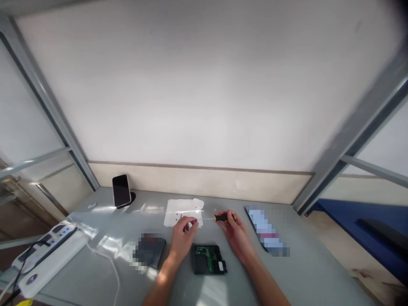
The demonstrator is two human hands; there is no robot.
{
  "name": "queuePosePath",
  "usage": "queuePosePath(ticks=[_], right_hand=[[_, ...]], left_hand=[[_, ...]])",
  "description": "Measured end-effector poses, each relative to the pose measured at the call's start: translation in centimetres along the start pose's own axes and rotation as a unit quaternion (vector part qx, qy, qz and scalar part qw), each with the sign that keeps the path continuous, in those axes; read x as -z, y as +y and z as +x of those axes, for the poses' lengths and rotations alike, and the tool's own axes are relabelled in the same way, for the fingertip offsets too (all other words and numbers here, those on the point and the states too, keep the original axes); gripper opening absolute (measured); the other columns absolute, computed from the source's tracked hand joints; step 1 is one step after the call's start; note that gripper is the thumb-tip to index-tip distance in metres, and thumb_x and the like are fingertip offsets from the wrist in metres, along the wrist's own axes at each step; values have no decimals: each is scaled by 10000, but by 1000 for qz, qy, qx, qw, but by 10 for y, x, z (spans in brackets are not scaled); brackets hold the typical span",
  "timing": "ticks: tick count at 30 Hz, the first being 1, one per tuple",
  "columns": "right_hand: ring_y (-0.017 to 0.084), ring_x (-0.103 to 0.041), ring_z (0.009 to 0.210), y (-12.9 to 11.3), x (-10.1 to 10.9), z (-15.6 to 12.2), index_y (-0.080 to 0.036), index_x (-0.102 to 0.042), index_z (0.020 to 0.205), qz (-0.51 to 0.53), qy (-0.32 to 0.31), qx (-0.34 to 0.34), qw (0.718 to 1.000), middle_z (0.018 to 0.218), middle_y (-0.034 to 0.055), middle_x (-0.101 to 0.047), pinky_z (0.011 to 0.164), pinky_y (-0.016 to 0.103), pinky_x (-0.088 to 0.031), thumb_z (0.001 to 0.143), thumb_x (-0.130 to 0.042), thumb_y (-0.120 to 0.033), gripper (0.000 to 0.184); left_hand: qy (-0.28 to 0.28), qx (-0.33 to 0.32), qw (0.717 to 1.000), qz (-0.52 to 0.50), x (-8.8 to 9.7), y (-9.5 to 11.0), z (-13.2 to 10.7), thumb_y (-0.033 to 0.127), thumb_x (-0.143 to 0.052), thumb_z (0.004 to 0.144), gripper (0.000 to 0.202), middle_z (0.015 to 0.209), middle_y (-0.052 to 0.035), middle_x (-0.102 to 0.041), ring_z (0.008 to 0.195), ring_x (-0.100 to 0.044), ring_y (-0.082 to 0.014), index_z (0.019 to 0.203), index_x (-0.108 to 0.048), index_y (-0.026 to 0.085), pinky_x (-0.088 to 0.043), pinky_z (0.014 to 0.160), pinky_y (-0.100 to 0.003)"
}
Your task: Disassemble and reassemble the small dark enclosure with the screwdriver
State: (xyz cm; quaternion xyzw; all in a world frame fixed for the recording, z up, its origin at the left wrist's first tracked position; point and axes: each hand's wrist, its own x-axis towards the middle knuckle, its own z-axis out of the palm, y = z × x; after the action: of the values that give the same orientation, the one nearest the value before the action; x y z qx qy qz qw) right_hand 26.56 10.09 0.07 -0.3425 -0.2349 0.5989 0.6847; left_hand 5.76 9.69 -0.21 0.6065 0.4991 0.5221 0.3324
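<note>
In my right hand (234,231) is a screwdriver (225,217) with a black and yellow handle, its thin shaft pointing left and lying about level. My left hand (183,238) pinches thumb and forefinger together at the shaft's tip; whatever is between them is too small to make out. Just below both hands, an opened black device casing (209,259) with a green circuit board inside lies on the grey table. Several tiny dark pieces, which look like screws, rest on a white sheet of paper (174,210) behind my left hand.
A dark flat case (150,250), partly blurred, lies left of my left arm. Further left are a white power strip (54,259) with cables and a phone (121,191) on a stand. To the right lies a pixelated phone-like device (266,229). A pale panel (200,180) borders the table's back.
</note>
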Motion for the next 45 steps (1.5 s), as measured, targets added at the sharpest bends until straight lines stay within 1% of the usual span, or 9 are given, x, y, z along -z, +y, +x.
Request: queuePosePath(ticks=[21, 23, 26, 28, 31, 35, 38, 42, 45], right_hand=[[224, -761, 928, -3, 0, -3, -240, -710, 876, -34, -1, 25, 999, 925, 27, -791, 839, 332, -634, 702, -952, -509, 402], [235, -764, 949, -6, -2, -6, -254, -717, 943, -39, -7, 33, 999, 997, 26, -791, 860, 351, -628, 681, -971, -485, 431], [268, -766, 1007, -12, -5, -13, -292, -715, 1127, -60, -29, 53, 996, 1141, 27, -769, 937, 421, -608, 652, -996, -426, 568], [275, -759, 1003, -16, -7, -17, -301, -688, 1221, -92, -36, 77, 992, 1110, 33, -766, 951, 455, -598, 689, -974, -436, 619], [256, -737, 932, -22, -8, -20, -297, -635, 1294, -156, -13, 122, 980, 1016, 39, -768, 881, 437, -602, 765, -916, -483, 627], [215, -687, 811, -29, -8, -24, -297, -609, 1226, -194, 16, 184, 963, 976, 27, -743, 767, 374, -571, 846, -841, -498, 488], [193, -631, 728, -34, -9, -30, -293, -609, 1163, -193, -8, 235, 953, 882, 4, -690, 691, 339, -518, 891, -797, -453, 368], [187, -586, 676, -33, -10, -39, -294, -622, 1130, -205, -42, 242, 947, 817, -5, -649, 629, 319, -470, 905, -774, -432, 304], [192, -575, 686, -30, -10, -43, -292, -644, 1110, -219, -56, 221, 949, 823, 5, -652, 623, 319, -465, 899, -778, -442, 291]], left_hand=[[-8, -13, 1000, 16, 1, -4, 1, 487, -644, 919, 314, 843, -46, -755, 713, -586, -190, 925, -831, 235, -485, 710, -303], [-11, -15, 1000, 22, 2, -4, 1, 498, -638, 924, 328, 841, -50, -758, 720, -590, -195, 930, -834, 235, -489, 715, -308], [-12, -24, 999, 35, 2, -3, 0, 500, -625, 945, 335, 861, -56, -770, 744, -603, -208, 953, -830, 235, -511, 753, -331], [-18, -44, 998, 50, 3, -1, -1, 459, -623, 964, 300, 863, -55, -774, 773, -618, -219, 951, -824, 236, -528, 843, -373], [-53, -85, 992, 76, 3, 3, -5, 391, -624, 982, 242, 870, -51, -773, 831, -645, -233, 961, -819, 248, -509, 995, -441], [-93, -108, 987, 73, 9, 18, -13, 402, -547, 1025, 347, 1108, -95, -758, 1030, -664, -260, 1279, -732, 255, -512, 1029, -428], [-136, -132, 980, 66, 15, 33, -20, 440, -534, 1023, 442, 1262, -123, -712, 1122, -654, -279, 1407, -639, 250, -498, 1058, -440], [-253, -166, 945, 122, 13, 49, -27, 445, -745, 880, 607, 1332, -117, -700, 1201, -644, -332, 1445, -600, 278, -469, 1096, -483], [-298, -179, 924, 157, 6, 52, -30, 378, -852, 767, 754, 1316, -113, -711, 1188, -651, -348, 1462, -578, 279, -475, 1082, -488]])
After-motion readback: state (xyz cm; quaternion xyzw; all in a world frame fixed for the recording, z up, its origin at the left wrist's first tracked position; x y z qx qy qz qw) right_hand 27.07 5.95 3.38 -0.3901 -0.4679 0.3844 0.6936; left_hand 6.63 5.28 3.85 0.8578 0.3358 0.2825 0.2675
